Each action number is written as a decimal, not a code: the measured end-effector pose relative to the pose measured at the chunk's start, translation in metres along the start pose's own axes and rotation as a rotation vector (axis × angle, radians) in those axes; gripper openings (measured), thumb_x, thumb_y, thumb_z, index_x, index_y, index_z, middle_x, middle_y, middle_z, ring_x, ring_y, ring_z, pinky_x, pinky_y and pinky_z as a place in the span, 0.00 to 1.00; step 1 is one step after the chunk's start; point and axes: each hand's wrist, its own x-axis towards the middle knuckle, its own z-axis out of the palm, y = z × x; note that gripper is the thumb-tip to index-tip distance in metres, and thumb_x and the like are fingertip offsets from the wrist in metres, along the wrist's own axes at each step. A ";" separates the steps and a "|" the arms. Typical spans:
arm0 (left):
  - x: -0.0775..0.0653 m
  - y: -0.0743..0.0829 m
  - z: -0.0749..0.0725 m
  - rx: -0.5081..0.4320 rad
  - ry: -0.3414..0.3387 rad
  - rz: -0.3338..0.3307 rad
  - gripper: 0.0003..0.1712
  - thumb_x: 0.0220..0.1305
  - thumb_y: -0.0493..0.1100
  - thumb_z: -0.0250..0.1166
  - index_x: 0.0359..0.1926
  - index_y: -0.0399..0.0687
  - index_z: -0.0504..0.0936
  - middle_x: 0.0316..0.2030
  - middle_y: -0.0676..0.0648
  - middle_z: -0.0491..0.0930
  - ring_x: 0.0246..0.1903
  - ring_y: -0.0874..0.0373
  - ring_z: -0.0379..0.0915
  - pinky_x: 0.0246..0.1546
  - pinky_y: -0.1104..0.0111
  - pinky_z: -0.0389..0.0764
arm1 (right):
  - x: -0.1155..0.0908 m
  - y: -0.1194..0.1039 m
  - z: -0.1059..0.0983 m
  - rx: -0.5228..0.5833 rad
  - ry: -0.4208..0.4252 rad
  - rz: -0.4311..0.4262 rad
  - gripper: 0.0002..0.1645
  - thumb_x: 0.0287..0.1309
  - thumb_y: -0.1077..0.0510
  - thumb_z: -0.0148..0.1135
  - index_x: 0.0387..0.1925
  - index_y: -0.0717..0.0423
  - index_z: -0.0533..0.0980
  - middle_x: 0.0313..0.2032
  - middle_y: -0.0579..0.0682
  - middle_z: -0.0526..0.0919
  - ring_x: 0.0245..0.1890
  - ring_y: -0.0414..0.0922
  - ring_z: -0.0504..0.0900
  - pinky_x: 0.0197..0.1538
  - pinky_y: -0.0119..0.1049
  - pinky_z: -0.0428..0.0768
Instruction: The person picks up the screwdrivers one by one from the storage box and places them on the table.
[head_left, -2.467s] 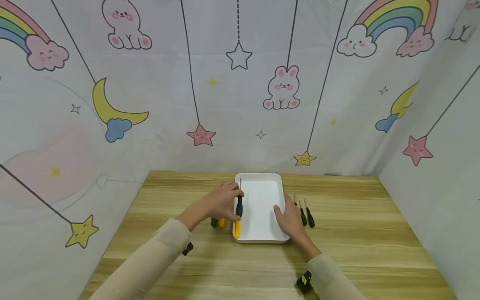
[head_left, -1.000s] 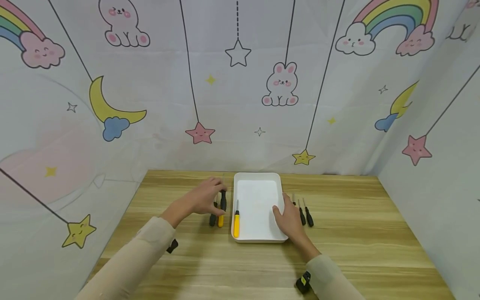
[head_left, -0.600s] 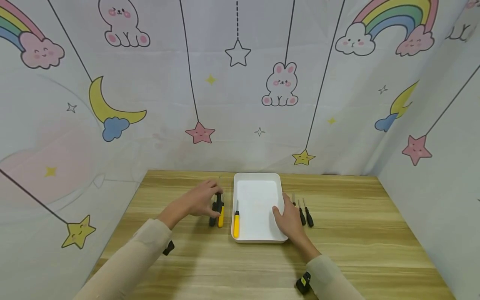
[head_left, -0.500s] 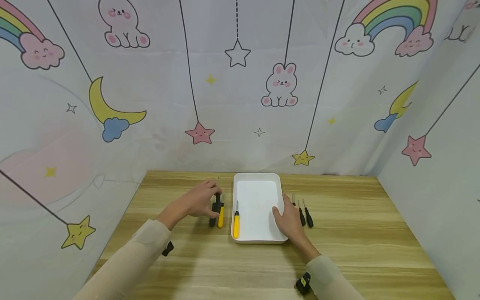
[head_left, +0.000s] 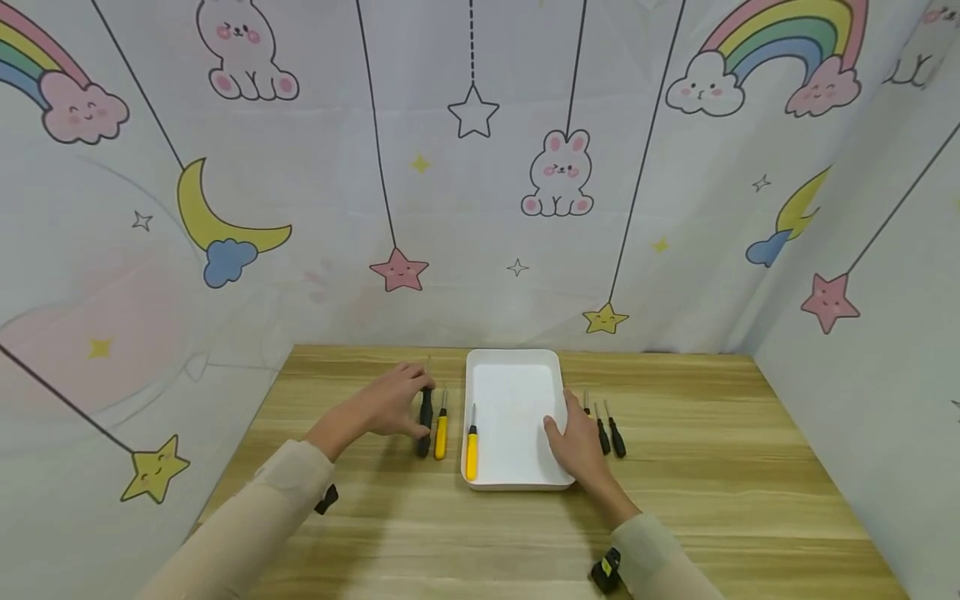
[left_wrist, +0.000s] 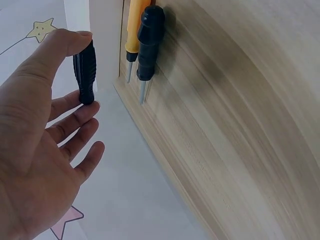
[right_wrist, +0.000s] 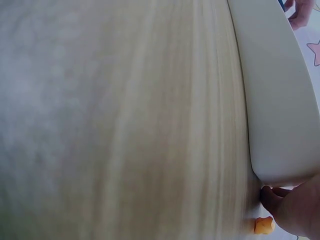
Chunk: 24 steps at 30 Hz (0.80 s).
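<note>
My left hand [head_left: 386, 404] pinches the handle of a black screwdriver [left_wrist: 85, 72] between thumb and fingertips, its shaft pointing to the back wall. In the left wrist view a second black screwdriver [left_wrist: 150, 40] and a yellow-handled screwdriver [head_left: 441, 435] lie on the table beside it. In the head view the held screwdriver overlaps the second black one. Another yellow-handled screwdriver [head_left: 472, 454] lies inside the white tray [head_left: 517, 483], along its left wall. My right hand [head_left: 581, 442] grips the tray's right side, thumb over the rim and fingers outside.
Right of the tray lie black-handled screwdrivers [head_left: 617, 440], and an orange-yellow handle end [right_wrist: 264, 225] shows near my right fingers. Small black blocks [head_left: 606, 571] sit at both sleeves. A printed cloth wall [head_left: 517, 317] rises behind the wooden table [head_left: 720, 467].
My left hand has carried the black screwdriver leftward from over the tray, past the yellow screwdriver, to over the other black one. My right hand has kept its place on the tray.
</note>
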 end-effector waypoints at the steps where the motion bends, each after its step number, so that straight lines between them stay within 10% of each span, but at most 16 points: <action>1: -0.001 0.000 -0.001 0.000 0.000 -0.002 0.44 0.55 0.58 0.82 0.67 0.39 0.79 0.65 0.38 0.74 0.65 0.41 0.68 0.67 0.47 0.74 | 0.000 0.000 0.000 -0.003 0.001 -0.002 0.42 0.74 0.54 0.60 0.80 0.69 0.57 0.73 0.70 0.69 0.72 0.68 0.70 0.70 0.64 0.72; 24: -0.010 -0.015 0.003 0.034 -0.065 -0.037 0.43 0.56 0.57 0.82 0.65 0.39 0.78 0.63 0.38 0.73 0.65 0.38 0.67 0.65 0.44 0.74 | 0.001 0.000 0.002 -0.018 0.008 -0.002 0.43 0.73 0.54 0.61 0.80 0.69 0.58 0.73 0.70 0.70 0.72 0.67 0.71 0.70 0.63 0.72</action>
